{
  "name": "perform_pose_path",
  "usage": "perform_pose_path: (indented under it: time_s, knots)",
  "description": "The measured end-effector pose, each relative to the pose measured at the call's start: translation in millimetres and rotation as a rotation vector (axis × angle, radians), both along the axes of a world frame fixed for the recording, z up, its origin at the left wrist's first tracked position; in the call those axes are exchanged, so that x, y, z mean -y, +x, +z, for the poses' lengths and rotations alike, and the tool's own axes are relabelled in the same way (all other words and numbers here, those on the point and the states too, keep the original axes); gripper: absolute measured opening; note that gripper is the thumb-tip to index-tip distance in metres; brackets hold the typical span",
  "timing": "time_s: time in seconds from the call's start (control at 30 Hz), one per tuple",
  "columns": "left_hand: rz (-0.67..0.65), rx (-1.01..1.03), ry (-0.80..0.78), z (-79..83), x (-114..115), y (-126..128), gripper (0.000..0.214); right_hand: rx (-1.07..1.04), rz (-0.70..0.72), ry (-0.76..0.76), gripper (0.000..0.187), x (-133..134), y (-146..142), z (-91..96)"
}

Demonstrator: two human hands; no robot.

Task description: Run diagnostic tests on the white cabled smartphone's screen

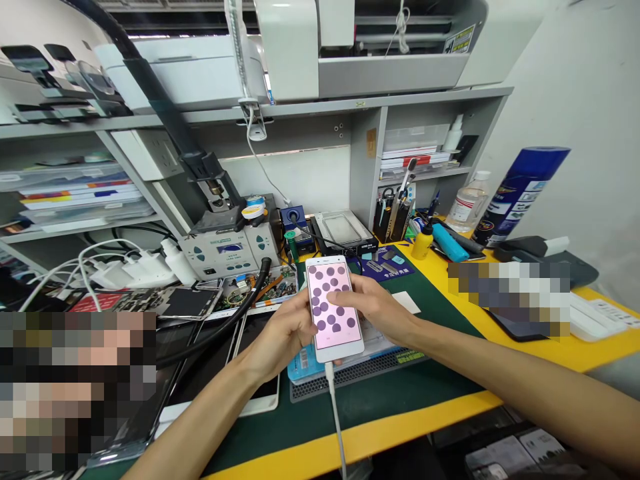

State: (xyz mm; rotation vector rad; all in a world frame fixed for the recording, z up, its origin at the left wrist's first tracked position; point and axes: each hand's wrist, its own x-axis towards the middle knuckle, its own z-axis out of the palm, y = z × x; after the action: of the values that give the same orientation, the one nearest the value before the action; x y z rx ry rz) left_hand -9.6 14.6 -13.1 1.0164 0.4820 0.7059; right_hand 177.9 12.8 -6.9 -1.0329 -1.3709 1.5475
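Note:
A white smartphone [340, 348] is held up over the bench, its lit pink screen covered with dark purple dots. My left hand [286, 337] grips the phone's left edge, thumb by the lower left of the screen. From the right, my right hand [383, 307] wraps the other edge, and a finger or thumb lies across the middle of the screen. A white cable [334, 407] plugs into the phone's bottom end and runs down past the bench edge. Beneath the phone lie a blue-edged packet [300, 365] and a dark perforated mat [345, 381].
A hot-air station [227, 250] with a black hose stands at the back left, near opened device boards [265, 290]. Tablets [260, 333] lie to the left. Further right are a tool holder [393, 217], a yellow bottle [423, 243] and a blue spray can [520, 197].

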Motion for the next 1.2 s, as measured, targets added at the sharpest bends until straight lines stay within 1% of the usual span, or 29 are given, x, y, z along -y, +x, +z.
perform_pose_path:
  time_s: [0.07,0.13,0.23,0.3,0.43,0.63,0.77,0.87,1.03,1.1,1.2]
  knots:
    - [0.001,-0.028,0.013,0.1,0.6,0.8,0.075,0.067,-0.056,0.012,0.029,1.0,-2.1,0.8]
    - [0.005,-0.043,0.023,0.3,0.8,1.4,0.077,0.048,-0.068,-0.008,0.027,1.4,-2.9,0.2]
    - [0.0,-0.044,0.03,1.1,0.9,1.7,0.079,-0.091,-0.027,-0.063,0.025,0.5,-1.7,-2.6]
    - [-0.002,-0.044,0.029,1.8,1.1,1.8,0.08,-0.131,-0.021,-0.081,0.023,-0.9,-0.2,-4.7]
    - [0.019,-0.04,0.023,4.0,2.4,2.3,0.077,-0.128,0.006,-0.074,0.021,-4.3,3.0,-8.1]
    - [0.014,-0.007,0.004,3.9,2.0,1.3,0.074,-0.069,0.09,-0.006,0.035,-4.0,5.7,-5.7]
    - [0.008,-0.003,0.003,3.0,1.2,0.6,0.073,-0.004,0.086,0.025,0.036,-2.0,4.6,-2.5]
    - [0.012,-0.004,0.002,3.2,1.7,0.9,0.074,-0.023,0.072,0.004,0.034,-2.3,4.1,-3.8]
    - [0.028,-0.001,0.005,3.5,2.1,1.5,0.074,-0.132,0.081,-0.051,0.021,-5.4,6.3,-7.0]
    - [0.032,0.013,0.004,4.0,1.8,1.6,0.074,-0.146,0.109,-0.061,0.023,-6.9,8.2,-4.8]
    - [0.046,0.044,-0.008,5.0,1.4,1.3,0.073,-0.119,0.189,-0.078,0.031,-9.4,11.9,1.7]
